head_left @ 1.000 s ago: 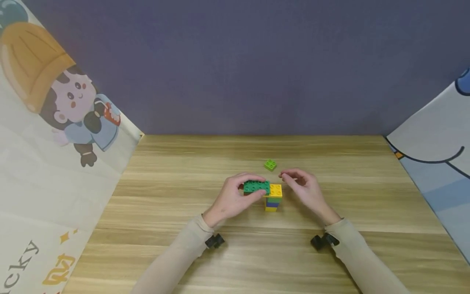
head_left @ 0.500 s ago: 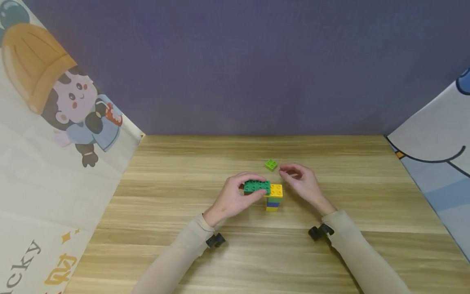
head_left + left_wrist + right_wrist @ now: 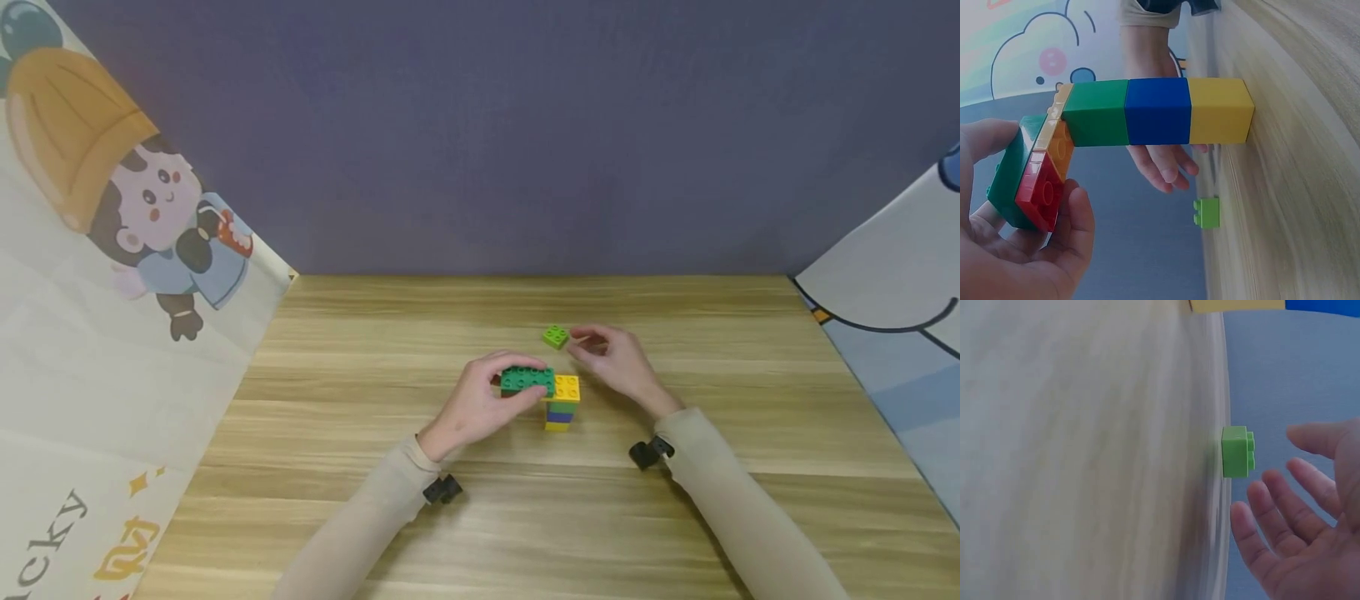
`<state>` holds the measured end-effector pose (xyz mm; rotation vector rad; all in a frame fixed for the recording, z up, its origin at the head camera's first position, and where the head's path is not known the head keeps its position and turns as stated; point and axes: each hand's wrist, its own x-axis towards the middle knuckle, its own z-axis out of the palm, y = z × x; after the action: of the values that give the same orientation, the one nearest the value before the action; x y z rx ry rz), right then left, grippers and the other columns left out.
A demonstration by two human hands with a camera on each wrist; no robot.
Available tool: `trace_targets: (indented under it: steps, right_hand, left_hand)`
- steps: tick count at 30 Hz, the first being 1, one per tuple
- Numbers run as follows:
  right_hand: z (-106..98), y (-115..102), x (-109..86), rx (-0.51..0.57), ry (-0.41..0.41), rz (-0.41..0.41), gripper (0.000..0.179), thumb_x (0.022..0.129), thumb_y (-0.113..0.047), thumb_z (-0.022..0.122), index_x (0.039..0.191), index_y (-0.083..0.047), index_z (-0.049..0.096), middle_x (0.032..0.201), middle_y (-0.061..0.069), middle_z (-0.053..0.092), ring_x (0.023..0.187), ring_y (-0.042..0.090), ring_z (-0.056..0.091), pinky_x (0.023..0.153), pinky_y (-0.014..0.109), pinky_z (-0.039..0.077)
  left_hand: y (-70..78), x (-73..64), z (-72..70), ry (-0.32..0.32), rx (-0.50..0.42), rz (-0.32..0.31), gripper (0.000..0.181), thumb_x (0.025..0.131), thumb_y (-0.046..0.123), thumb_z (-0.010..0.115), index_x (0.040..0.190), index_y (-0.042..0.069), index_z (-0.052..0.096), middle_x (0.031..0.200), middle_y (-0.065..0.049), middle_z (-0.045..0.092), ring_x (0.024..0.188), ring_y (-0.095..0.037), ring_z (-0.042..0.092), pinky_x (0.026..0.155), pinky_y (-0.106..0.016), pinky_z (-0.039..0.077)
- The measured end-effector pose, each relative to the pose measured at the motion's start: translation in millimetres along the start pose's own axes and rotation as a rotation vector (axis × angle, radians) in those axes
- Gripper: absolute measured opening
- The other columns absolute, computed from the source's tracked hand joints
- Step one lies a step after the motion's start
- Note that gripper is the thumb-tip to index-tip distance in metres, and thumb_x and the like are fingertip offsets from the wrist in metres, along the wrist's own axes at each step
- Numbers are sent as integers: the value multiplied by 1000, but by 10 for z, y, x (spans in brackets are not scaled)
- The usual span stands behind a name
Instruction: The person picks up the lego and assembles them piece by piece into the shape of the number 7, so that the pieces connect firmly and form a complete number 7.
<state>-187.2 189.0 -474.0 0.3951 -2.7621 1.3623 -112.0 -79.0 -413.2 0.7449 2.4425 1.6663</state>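
Note:
My left hand [image 3: 476,404] grips a dark green eight-stud building brick [image 3: 527,381] between thumb and fingers. In the left wrist view, a red brick [image 3: 1042,190] lies under that green one, beside a yellow brick [image 3: 1059,140]. These sit atop a column of a green block [image 3: 1095,114], a blue block [image 3: 1158,111] and a yellow block [image 3: 1219,111], which stands upright on the table. My right hand [image 3: 618,364] reaches beside a small lime green brick [image 3: 556,337], thumb and fingers spread apart with nothing between them in the right wrist view.
The wooden table [image 3: 375,333] ends at a dark blue-grey panel [image 3: 480,142] behind. Printed side panels border it, one with a cartoon child [image 3: 161,200] on the left. A small black camera [image 3: 651,452] is worn at the right wrist.
My right hand has moved away from the block column, forward to the right side of the lime green brick. The left hand keeps its grip on the dark green brick.

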Motion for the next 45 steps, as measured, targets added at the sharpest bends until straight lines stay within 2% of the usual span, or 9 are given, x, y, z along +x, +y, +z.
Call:
trace_targets:
  steps: [9, 17, 25, 34, 41, 45]
  right_hand:
    - [43, -21, 98, -52, -2, 8, 38, 99, -21, 76, 131, -1, 71, 122, 21, 77, 108, 38, 74, 96, 57, 59]
    - [82, -39, 166, -52, -38, 61, 42, 99, -23, 75, 135, -2, 68, 129, 21, 74, 113, 37, 73, 98, 55, 59]
    - [120, -32, 206, -39, -59, 101, 45, 97, -21, 76, 137, -1, 66, 133, 22, 72, 117, 38, 70, 101, 54, 58]
    - [168, 7, 230, -51, -62, 85, 47, 98, -21, 77, 138, -1, 66, 131, 22, 72, 117, 38, 69, 102, 54, 57]
    - [175, 19, 228, -50, -55, 77, 46, 97, -20, 78, 137, -1, 67, 131, 22, 73, 117, 39, 70, 101, 55, 58]
    - [174, 29, 236, -54, -50, 75, 45, 97, -18, 78, 137, -1, 67, 132, 23, 73, 117, 39, 70, 102, 55, 57]
  left_hand:
    - [-1, 5, -14, 8, 4, 16, 30, 98, 24, 78, 127, 20, 77, 129, 1, 75, 106, -10, 65, 81, -34, 54]
    - [-11, 0, -23, 12, -18, 15, 30, 97, 23, 78, 127, 18, 77, 128, -1, 75, 103, -11, 66, 79, -26, 54]
    - [-34, -10, -35, 12, -36, 22, 31, 97, 20, 78, 128, 15, 76, 129, -5, 75, 103, -11, 66, 81, -25, 56]
    - [-54, -16, -41, 6, -45, 10, 32, 97, 20, 77, 128, 15, 76, 131, -5, 74, 102, -11, 66, 79, -25, 56]
    - [-62, -20, -47, 9, -33, 9, 31, 98, 22, 77, 128, 17, 76, 132, -2, 74, 113, -13, 66, 85, -27, 55]
    - [-48, -11, -37, 2, -40, 5, 31, 98, 21, 77, 129, 16, 76, 132, -3, 74, 105, -13, 67, 81, -26, 56]
